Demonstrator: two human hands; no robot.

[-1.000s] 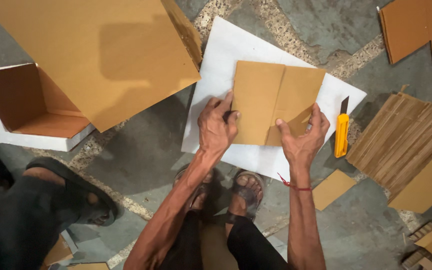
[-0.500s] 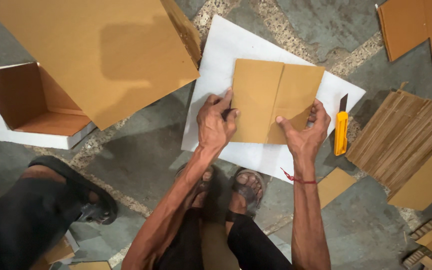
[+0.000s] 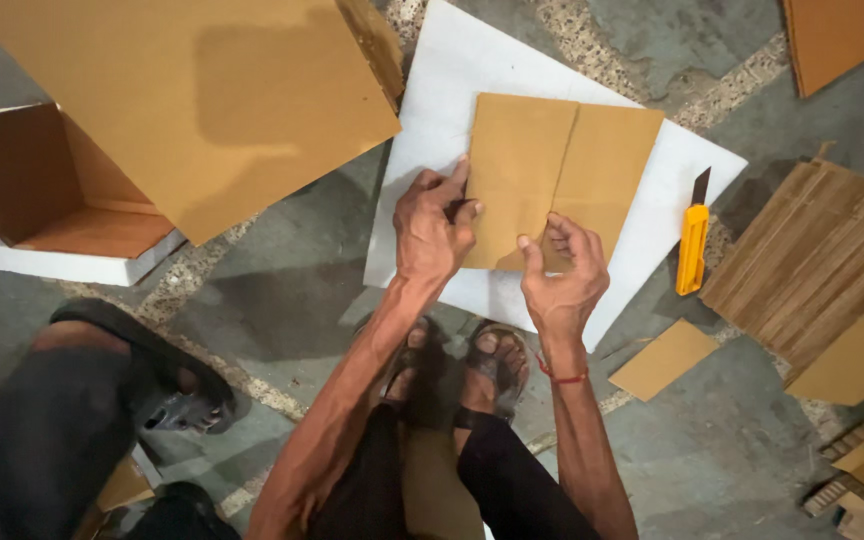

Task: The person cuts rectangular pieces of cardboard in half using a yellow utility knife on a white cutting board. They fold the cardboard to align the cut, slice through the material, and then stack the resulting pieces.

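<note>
A creased brown cardboard piece (image 3: 562,170) lies on a white board (image 3: 452,80) on the floor. My left hand (image 3: 432,232) rests on the piece's left edge with curled fingers. A small dark thing shows between its thumb and forefinger; I cannot tell what it is. At the bottom edge, near the crease, my right hand (image 3: 564,275) pinches the cardboard. My sandalled feet (image 3: 492,360) are just below the board.
A yellow utility knife (image 3: 692,245) lies at the board's right edge, blade out. Stacked cardboard strips (image 3: 812,260) and a small cardboard offcut (image 3: 664,358) are at the right. A large cardboard sheet (image 3: 202,100) and open box (image 3: 52,200) lie left. Another person's sandalled foot (image 3: 142,370) is lower left.
My right hand has slid left along the cardboard's bottom edge, from the right half toward the crease. My left hand stays at the left edge. The other person's foot shifted slightly.
</note>
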